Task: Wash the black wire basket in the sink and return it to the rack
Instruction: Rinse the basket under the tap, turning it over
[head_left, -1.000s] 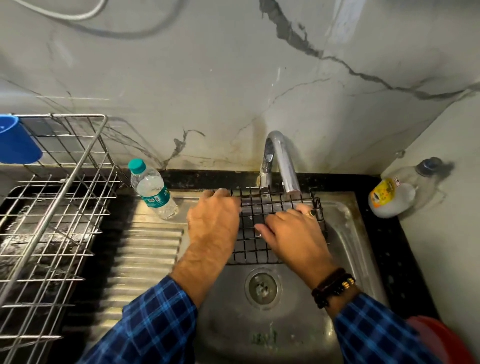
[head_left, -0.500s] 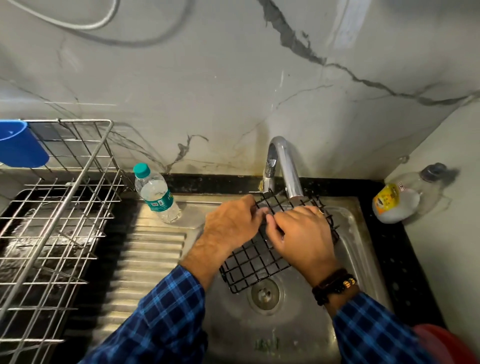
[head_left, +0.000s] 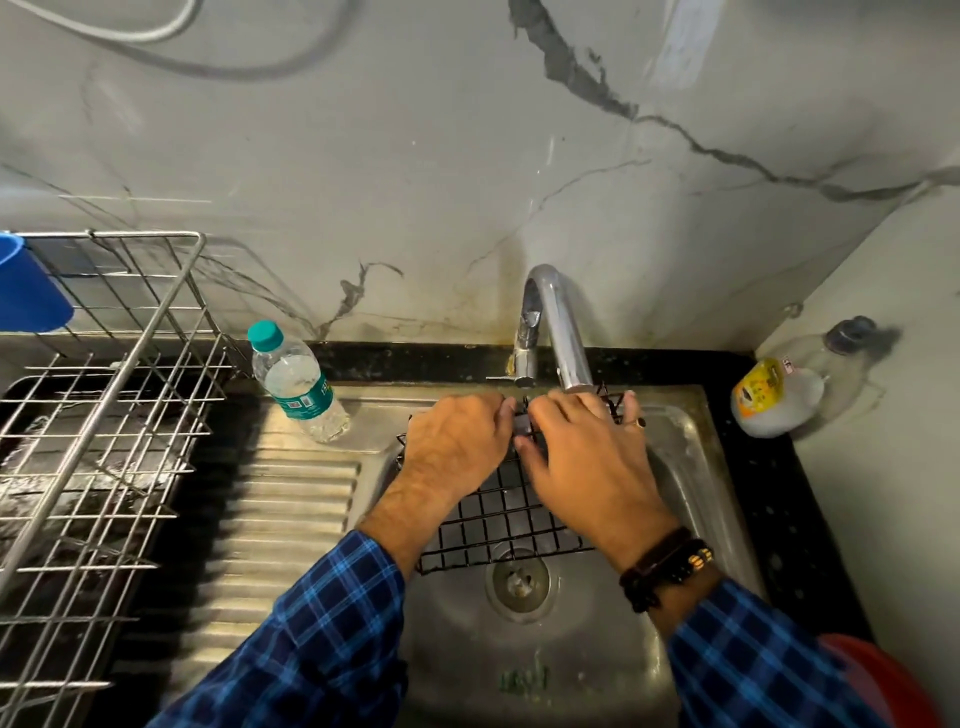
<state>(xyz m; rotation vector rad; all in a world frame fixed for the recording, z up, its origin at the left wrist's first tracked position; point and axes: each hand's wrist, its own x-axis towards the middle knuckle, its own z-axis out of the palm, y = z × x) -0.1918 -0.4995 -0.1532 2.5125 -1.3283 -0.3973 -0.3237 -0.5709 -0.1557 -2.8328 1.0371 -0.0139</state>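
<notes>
Black wire basket (head_left: 506, 512): centre of the frame, inside the steel sink (head_left: 680, 467), its grid tilted with the far edge up by the tap spout and the near edge just above the drain (head_left: 519, 579). Left hand (head_left: 460, 441): centre, palm down on the basket's left part, fingers curled over its far edge, gripping the wire. Right hand (head_left: 587, 460): just right of the left hand and nearly touching it, palm down on the grid, fingers spread flat toward the far edge; whether it clasps the wire cannot be told. A ring shows on one finger, dark bead bracelets (head_left: 667, 566) on the wrist; both sleeves are blue plaid. Chrome tap (head_left: 556, 327): upper centre, curved spout ending directly over the fingertips. Plastic water bottle (head_left: 296, 382), teal cap: left of centre, standing tilted on the ribbed drainboard (head_left: 291, 499). Silver wire rack (head_left: 98, 395): left edge of the frame, a blue cup (head_left: 26, 286) hung at its upper corner. Clear bottle with yellow label (head_left: 779, 395): right side, lying on the dark counter by the wall. Red object (head_left: 883, 680): lower right corner, partly cut off, kind unclear.
</notes>
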